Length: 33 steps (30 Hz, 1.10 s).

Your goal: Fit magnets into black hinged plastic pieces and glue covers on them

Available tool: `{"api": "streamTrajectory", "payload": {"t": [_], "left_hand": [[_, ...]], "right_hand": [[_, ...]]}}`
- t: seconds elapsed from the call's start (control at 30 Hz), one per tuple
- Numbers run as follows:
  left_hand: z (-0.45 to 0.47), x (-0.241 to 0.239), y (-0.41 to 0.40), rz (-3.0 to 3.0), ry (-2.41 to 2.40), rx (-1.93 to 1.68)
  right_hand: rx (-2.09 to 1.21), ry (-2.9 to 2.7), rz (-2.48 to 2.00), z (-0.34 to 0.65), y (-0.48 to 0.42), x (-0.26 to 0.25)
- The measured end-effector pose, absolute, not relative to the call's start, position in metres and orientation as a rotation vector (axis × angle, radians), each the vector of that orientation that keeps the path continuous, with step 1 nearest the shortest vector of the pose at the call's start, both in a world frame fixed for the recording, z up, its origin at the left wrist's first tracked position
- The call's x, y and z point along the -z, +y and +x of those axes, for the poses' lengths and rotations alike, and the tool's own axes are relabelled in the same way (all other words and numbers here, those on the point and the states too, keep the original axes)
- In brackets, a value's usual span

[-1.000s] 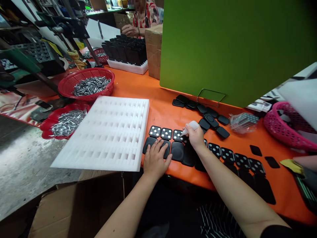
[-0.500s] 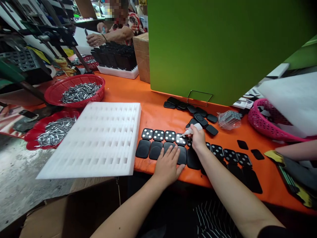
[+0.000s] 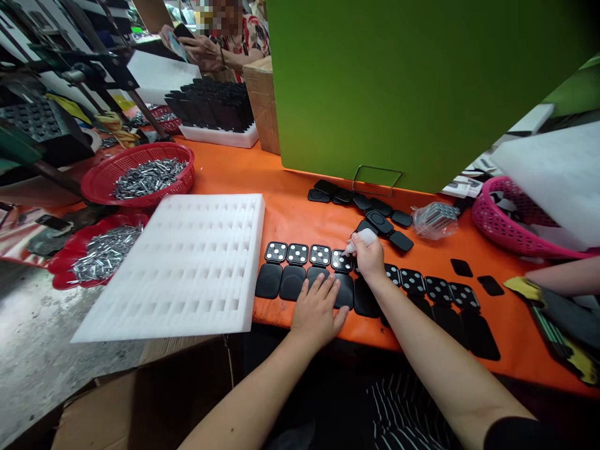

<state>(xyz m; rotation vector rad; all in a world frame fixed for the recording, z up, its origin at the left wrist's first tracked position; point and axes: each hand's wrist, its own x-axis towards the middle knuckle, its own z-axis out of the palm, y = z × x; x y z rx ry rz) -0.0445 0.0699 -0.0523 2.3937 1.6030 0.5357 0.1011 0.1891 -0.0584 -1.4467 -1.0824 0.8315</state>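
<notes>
A row of black hinged pieces lies along the front of the orange table; each has a lower black pad [image 3: 269, 281] and an upper square with whitish dots [image 3: 297, 253]. My left hand [image 3: 319, 306] rests flat, fingers spread, on the lower pads near the middle of the row. In my right hand [image 3: 370, 256] is a small white squeeze bottle [image 3: 367, 236], its nozzle pointing down-left at the dotted square [image 3: 342, 260] above my left fingers. My right hand and forearm cover part of the row. Loose black pads [image 3: 379, 220] lie behind my right hand.
A white slotted foam block [image 3: 187, 262] stands left of the row. Red baskets [image 3: 185, 178] of metal pins sit farther left. A green board [image 3: 398, 94] rises behind. A pink basket [image 3: 497, 215] and gloves [image 3: 557, 325] are at right. Across the table, a person [image 3: 234, 56] handles a black piece.
My right hand has shifted slightly left and tipped the squeeze bottle more upright over the same square. My left hand stays put. The person opposite has raised both hands with a black piece.
</notes>
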Motion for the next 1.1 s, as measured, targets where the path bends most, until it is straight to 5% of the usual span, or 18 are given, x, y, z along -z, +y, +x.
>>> {"api": "streamTrajectory", "payload": {"t": [1.1], "left_hand": [[-0.044, 0.052, 0.071, 2.4, 1.616, -0.542]], "right_hand": [[-0.691, -1.018, -1.539, 0.154, 0.171, 0.057]]}}
